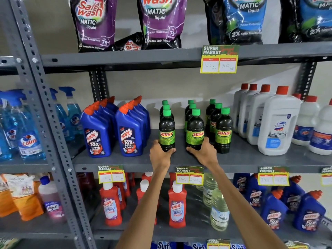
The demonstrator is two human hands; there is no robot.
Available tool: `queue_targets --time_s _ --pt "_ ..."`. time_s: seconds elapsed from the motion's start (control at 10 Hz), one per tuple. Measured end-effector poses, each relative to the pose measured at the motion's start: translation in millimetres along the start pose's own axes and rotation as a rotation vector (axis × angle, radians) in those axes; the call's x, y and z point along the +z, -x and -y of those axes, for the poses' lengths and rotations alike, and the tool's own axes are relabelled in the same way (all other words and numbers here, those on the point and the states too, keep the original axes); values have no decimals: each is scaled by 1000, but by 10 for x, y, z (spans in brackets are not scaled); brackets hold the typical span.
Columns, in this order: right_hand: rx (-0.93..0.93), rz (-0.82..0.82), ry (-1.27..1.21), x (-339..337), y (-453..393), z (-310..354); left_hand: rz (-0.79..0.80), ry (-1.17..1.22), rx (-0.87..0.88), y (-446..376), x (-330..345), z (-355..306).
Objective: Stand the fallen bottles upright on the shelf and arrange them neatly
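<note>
Dark Sunny bottles with green caps stand upright in three rows on the grey middle shelf [233,159]. My left hand [160,155] grips the base of the front bottle of the left row [167,130]. My right hand [204,151] grips the base of the front bottle of the middle row [195,131]. The front bottle of the right row [224,131] stands free just right of my right hand. Two more bottles stand behind each front one, partly hidden.
Blue Harpic bottles [128,130] stand close on the left, white Domex bottles [277,123] on the right. Detergent pouches [161,22] fill the shelf above. Red Harpic bottles [177,205] and price tags [189,176] sit below. A grey upright post [46,123] is at left.
</note>
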State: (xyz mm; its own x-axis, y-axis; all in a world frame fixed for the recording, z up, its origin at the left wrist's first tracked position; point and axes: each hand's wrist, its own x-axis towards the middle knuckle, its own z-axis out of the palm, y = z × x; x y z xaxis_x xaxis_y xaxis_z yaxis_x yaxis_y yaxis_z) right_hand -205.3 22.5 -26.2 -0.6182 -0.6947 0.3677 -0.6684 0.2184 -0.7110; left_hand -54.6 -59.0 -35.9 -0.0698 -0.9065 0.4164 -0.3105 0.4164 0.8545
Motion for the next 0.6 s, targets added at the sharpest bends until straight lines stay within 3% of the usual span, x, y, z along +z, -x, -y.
queue_targets --time_s 0.4,0.5,0.6 --pt "25 11 -42 -43 62 100 35 -75 8 5 -13 -30" --pt "-42 -36 -140 -158 509 116 -36 -123 99 91 -16 -26" --pt "-173 -184 -172 -328 1377 -70 -165 -173 319 339 -64 63"
